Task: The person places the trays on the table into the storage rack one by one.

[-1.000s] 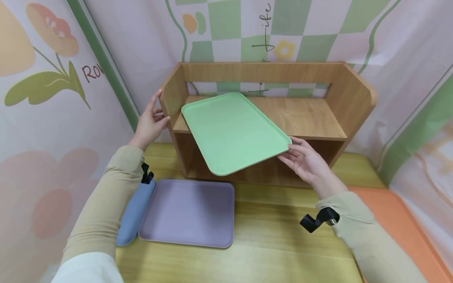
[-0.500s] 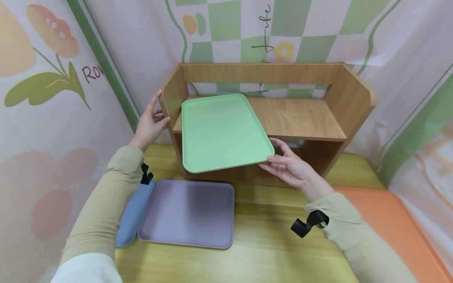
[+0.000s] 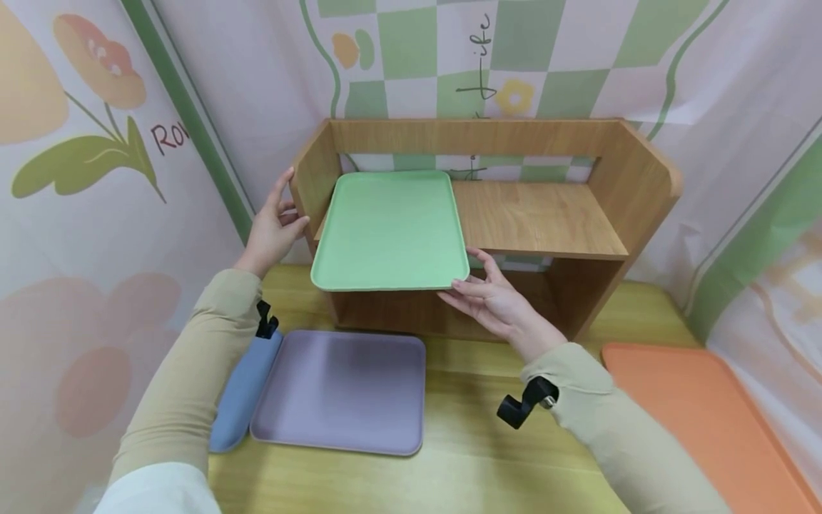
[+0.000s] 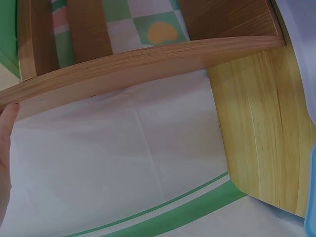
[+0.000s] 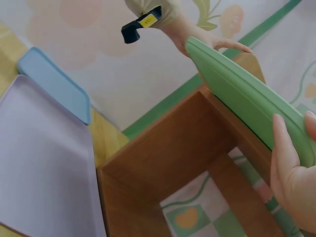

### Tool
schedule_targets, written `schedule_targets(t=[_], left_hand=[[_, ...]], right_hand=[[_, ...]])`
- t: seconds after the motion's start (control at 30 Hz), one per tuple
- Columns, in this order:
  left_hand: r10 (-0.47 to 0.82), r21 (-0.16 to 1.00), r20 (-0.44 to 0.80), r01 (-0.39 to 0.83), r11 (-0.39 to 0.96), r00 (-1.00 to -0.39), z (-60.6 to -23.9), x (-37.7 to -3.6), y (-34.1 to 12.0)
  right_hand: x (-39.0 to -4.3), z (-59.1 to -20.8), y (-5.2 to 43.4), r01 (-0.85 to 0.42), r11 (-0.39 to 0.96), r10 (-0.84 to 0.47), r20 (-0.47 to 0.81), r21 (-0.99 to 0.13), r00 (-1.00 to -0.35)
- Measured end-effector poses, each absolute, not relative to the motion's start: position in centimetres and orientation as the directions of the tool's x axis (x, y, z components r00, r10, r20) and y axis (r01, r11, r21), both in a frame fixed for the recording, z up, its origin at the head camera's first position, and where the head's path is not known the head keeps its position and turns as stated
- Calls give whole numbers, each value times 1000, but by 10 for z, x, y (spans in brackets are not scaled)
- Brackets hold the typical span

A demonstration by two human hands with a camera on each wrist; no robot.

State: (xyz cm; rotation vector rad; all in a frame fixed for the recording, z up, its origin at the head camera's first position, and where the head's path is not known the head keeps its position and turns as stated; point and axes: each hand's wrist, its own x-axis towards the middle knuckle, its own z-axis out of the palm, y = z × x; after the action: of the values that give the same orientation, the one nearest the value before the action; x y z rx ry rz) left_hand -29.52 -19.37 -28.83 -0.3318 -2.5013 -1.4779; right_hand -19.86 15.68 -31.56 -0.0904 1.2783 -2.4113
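Observation:
A light green tray lies over the left part of the upper shelf of a wooden rack, its front edge jutting past the shelf. My right hand pinches the tray's front right corner, thumb on top and fingers beneath. In the right wrist view the underside of the green tray shows, close over the shelf edge. My left hand holds the rack's left side panel, thumb at its front edge and fingers on the outer side. Only a finger of the left hand shows in the left wrist view.
A purple tray lies on the wooden table before the rack. Left of it is a blue tray, partly hidden by the left sleeve. An orange tray lies at the right. Printed curtains surround the table.
My right hand has moved left, turning the green tray until it lies squarer with the rack and further back over the shelf. The left hand has stayed on the side panel.

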Motion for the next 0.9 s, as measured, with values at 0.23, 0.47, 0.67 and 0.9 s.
schedule_targets(t=[0.23,0.47,0.67,0.9], left_hand=[[85,834,298,302,462,-951,-289,-295,-194],[92,837,287,297,459,-953,-289,-293,-195],[99,841,290,303,447,-952,-289,-293,-195],[98,833,296,307,460,-950,-287,-292,-194]], right_hand=[[-205,-315,143,297,-485,-333,-140,-822,-932],[-209,-313,134,284,-453,-306,-152,-845,-940],[-213,-312,131,265,-425,-292,-147,-865,-945],[-214,-312,131,265,-392,-279,-161,-881,-947]])
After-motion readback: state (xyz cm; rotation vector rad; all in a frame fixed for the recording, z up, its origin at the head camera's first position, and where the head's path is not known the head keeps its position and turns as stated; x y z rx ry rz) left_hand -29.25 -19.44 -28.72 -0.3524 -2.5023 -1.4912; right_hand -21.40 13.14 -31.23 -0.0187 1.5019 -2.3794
